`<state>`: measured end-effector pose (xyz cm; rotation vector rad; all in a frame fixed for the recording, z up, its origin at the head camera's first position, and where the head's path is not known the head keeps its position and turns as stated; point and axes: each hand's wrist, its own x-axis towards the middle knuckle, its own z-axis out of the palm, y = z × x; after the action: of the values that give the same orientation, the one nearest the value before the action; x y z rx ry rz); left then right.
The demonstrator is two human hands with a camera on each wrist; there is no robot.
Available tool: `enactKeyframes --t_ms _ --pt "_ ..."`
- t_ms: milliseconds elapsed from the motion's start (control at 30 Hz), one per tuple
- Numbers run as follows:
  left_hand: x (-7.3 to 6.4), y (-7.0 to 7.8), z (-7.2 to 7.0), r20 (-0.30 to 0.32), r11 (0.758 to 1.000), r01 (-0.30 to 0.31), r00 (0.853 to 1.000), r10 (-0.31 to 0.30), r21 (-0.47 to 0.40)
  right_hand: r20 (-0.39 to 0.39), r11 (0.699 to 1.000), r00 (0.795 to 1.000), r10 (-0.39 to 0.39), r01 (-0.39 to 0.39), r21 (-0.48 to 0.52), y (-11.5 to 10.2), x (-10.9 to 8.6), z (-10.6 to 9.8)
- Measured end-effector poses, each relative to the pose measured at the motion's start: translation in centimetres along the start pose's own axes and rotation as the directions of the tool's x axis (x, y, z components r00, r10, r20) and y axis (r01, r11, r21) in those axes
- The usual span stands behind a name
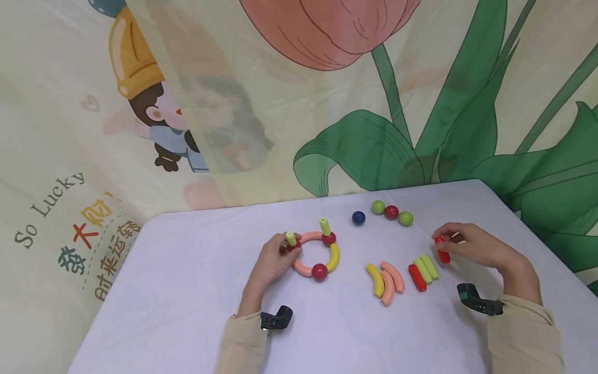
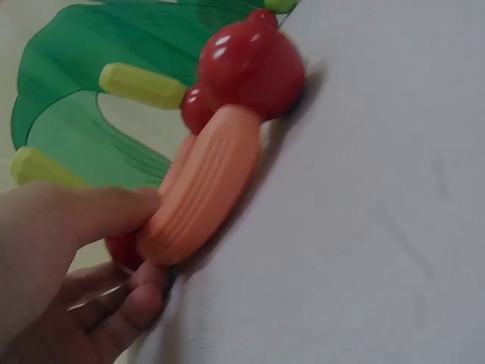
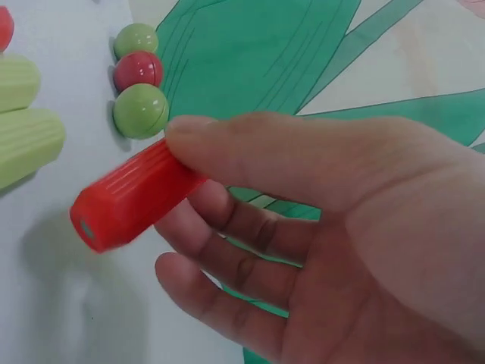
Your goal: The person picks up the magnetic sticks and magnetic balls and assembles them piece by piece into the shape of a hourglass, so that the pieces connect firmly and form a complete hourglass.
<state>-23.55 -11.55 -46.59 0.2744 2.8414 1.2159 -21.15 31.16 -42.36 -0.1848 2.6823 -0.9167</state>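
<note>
A ring of curved pink rods (image 1: pixel 310 236) and a curved yellow rod (image 1: pixel 333 258) lies on the table, joined by red balls (image 1: pixel 320 272). Green sticks (image 1: pixel 324 226) rise from two of those balls. At the ring's left side my left hand (image 1: pixel 272 262) grips the left ball (image 2: pixel 125 250), its thumb along the end of a pink rod (image 2: pixel 204 186). My right hand (image 1: pixel 476 249) pinches a straight red stick (image 3: pixel 136 197) between thumb and fingers. In the right wrist view the stick's near end shows a small hole, and a shadow falls on the cloth below.
Another red stick (image 1: pixel 417 278) and two green sticks (image 1: pixel 426 267) lie left of my right hand. Beside them are loose curved pieces, yellow (image 1: pixel 375 280) and pink (image 1: pixel 388 289). At the back sit a blue ball (image 1: pixel 358 218), a red ball (image 1: pixel 391 212) and two green balls (image 1: pixel 405 218).
</note>
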Motion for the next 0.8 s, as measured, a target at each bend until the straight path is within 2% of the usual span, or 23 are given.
enactKeyframes --t_ms 100,200,300,533,800 --pt "-0.2 -0.4 -0.5 0.082 0.999 -0.033 0.996 0.034 -0.014 0.01 1.0 1.0 -0.02 0.02 0.002 -0.4 -0.1 -0.1" --pt "-0.3 -0.8 -1.1 0.171 0.998 -0.066 0.983 0.069 -0.025 0.036 0.999 0.999 -0.034 0.034 0.008 -0.9 -0.2 -0.1" --pt "-0.4 -1.2 -1.5 0.218 0.997 -0.068 0.973 0.074 -0.036 0.034 0.999 0.999 -0.042 0.042 0.009 -1.1 -0.3 -0.1" --pt "-0.3 -1.5 -1.0 0.197 0.995 -0.092 0.975 0.099 -0.044 -0.015 0.997 0.998 -0.069 0.069 0.019 -1.4 -0.3 0.0" --pt "-0.3 -1.4 -0.1 0.137 0.996 -0.083 0.987 0.086 -0.023 0.01 0.992 0.993 -0.118 0.117 0.046 -2.3 -0.3 0.2"
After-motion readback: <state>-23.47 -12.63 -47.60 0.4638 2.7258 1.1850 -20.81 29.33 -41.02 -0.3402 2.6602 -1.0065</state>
